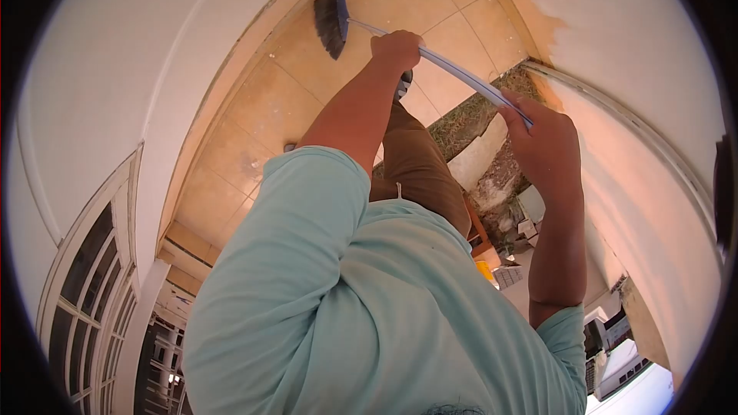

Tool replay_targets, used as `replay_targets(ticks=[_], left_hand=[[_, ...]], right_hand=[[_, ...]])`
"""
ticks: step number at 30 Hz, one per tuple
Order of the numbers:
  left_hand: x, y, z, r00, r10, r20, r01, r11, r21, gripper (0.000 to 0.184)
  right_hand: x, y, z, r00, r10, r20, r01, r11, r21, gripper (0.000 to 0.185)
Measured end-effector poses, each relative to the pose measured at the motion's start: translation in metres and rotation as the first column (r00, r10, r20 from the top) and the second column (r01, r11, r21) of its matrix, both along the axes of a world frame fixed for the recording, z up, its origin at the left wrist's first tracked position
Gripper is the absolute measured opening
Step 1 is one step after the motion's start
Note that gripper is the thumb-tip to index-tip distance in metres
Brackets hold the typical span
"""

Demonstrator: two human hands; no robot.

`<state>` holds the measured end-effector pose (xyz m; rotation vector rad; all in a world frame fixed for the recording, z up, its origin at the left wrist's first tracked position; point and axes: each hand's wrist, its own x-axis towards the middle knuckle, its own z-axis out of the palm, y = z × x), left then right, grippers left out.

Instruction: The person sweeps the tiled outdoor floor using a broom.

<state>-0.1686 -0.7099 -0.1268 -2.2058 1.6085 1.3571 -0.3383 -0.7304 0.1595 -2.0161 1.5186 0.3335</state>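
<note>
A broom with a dark blue head and dark bristles (pixel 332 23) reaches across the upper part of the head view. Its pale grey-blue handle (pixel 465 75) slants down to the right. My left hand (pixel 398 51) is closed round the handle at the end nearer the broom head. Farther up, close to the handle's top end, my right hand (pixel 544 136) grips it too. The bristles are over the tiled floor (pixel 292 100); I cannot tell whether they press on it. Part of my shoe (pixel 403 86) shows just below my left hand.
A pale wall (pixel 192 23) with barred windows (pixel 92 284) runs along the left. Another wall (pixel 638 46) with peeling paint stands at right. Beside the tiles lies a strip of soil and grass (pixel 469 123) with a pale slab (pixel 478 155). Small white specks dot the tiles.
</note>
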Motion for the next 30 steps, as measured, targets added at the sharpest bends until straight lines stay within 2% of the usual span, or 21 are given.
replay_targets(ticks=[1,3,4,6,7,8,10,11,12,13,15,17,18,19,21,22,23,25,26,28,30], left_hand=[[-0.010,-0.015,0.007,0.999,-0.017,0.030,0.018,0.999,-0.027,0.032],[-0.018,-0.027,0.023,0.998,-0.019,0.057,0.024,0.996,-0.082,0.030],[-0.023,-0.027,0.033,1.000,-0.006,0.002,0.006,0.982,-0.189,0.025],[-0.034,-0.015,0.062,0.994,0.038,-0.101,-0.075,0.917,-0.392,0.013],[-0.035,-0.002,0.080,0.994,0.037,-0.101,-0.076,0.905,-0.418,0.013],[-0.035,0.013,0.097,0.989,0.027,-0.146,-0.090,0.889,-0.448,0.013],[-0.032,0.051,0.122,0.978,0.013,-0.210,-0.125,0.842,-0.526,0.014],[-0.030,0.074,0.126,0.973,0.015,-0.231,-0.148,0.809,-0.569,0.015],[-0.026,0.097,0.131,0.967,0.024,-0.255,-0.175,0.787,-0.591,0.015],[-0.021,0.122,0.133,0.959,0.036,-0.281,-0.207,0.767,-0.608,0.016],[-0.002,0.176,0.134,0.980,0.040,-0.193,-0.148,0.798,-0.584,0.017],[0.023,0.237,0.128,0.989,0.077,-0.129,-0.134,0.842,-0.522,0.019],[0.036,0.271,0.126,0.988,0.105,-0.109,-0.144,0.870,-0.471,0.020],[0.049,0.309,0.123,0.986,0.141,-0.089,-0.165,0.895,-0.414,0.020],[0.076,0.394,0.119,0.941,0.313,-0.125,-0.337,0.862,-0.378,0.021],[0.088,0.437,0.121,0.890,0.428,-0.159,-0.456,0.819,-0.348,0.022],[0.097,0.477,0.127,0.850,0.509,-0.134,-0.522,0.778,-0.350,0.022],[0.106,0.550,0.139,0.703,0.708,-0.068,-0.684,0.647,-0.337,0.022],[0.106,0.581,0.144,0.647,0.761,-0.052,-0.727,0.594,-0.344,0.022],[0.106,0.632,0.148,0.365,0.905,-0.219,-0.871,0.250,-0.422,0.019],[0.093,0.669,0.157,0.069,0.928,-0.367,-0.878,-0.118,-0.464,0.018]], right_hand=[[0.001,0.001,0.006,0.999,0.051,0.007,-0.051,0.999,-0.008,0.026],[-0.008,0.015,0.023,0.989,0.143,0.038,-0.131,0.965,-0.226,0.024],[-0.010,0.025,0.033,0.971,0.225,0.080,-0.190,0.929,-0.316,0.022],[-0.011,0.049,0.054,0.917,0.301,0.261,-0.194,0.909,-0.369,0.020],[-0.013,0.061,0.064,0.874,0.352,0.334,-0.212,0.896,-0.389,0.020],[-0.014,0.073,0.077,0.873,0.362,0.327,-0.213,0.886,-0.412,0.020],[-0.012,0.095,0.102,0.707,0.583,0.400,-0.403,0.797,-0.449,0.022],[-0.010,0.108,0.109,0.699,0.602,0.386,-0.410,0.780,-0.473,0.022],[-0.007,0.122,0.112,0.638,0.639,0.429,-0.402,0.752,-0.523,0.025],[-0.004,0.136,0.113,0.569,0.676,0.467,-0.397,0.724,-0.565,0.028],[0.011,0.165,0.111,0.529,0.712,0.461,-0.426,0.693,-0.582,0.032],[0.038,0.194,0.103,0.425,0.752,0.504,-0.466,0.659,-0.590,0.033],[0.047,0.212,0.103,0.432,0.753,0.496,-0.572,0.654,-0.495,0.033],[0.063,0.232,0.104,0.393,0.773,0.498,-0.605,0.625,-0.493,0.033],[0.100,0.274,0.108,0.317,0.772,0.551,-0.776,0.545,-0.317,0.039],[0.114,0.291,0.108,0.283,0.761,0.584,-0.831,0.498,-0.246,0.041],[0.127,0.304,0.107,0.199,0.776,0.598,-0.868,0.423,-0.260,0.041],[0.151,0.324,0.107,0.144,0.864,0.482,-0.943,0.267,-0.197,0.034],[0.164,0.334,0.108,0.063,0.875,0.480,-0.954,0.195,-0.230,0.029],[0.188,0.348,0.108,-0.044,0.855,0.517,-0.969,0.089,-0.229,0.028],[0.212,0.359,0.115,-0.103,0.836,0.539,-0.979,0.011,-0.203,0.025]])
